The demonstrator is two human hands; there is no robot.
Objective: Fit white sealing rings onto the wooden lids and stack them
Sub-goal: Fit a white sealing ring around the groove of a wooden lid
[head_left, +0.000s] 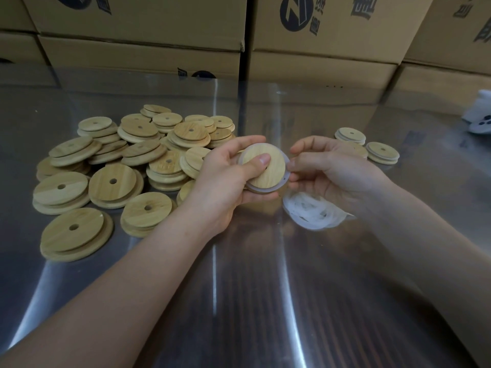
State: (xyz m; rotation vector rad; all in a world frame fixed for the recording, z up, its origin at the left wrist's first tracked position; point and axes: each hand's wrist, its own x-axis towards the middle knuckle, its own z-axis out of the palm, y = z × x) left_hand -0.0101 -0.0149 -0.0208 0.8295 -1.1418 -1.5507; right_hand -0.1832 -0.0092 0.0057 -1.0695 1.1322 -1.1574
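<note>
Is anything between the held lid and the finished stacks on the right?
Only the right hand, which pinches the ring at the edge of the lid, lies between it and the stacks. Nothing else visible blocks that path. The left hand grips the lid.

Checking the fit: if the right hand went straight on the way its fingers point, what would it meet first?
The ring on the lid that the left hand holds. The right hand seems to pinch the ring's edge, though depth is hard to judge.
</note>
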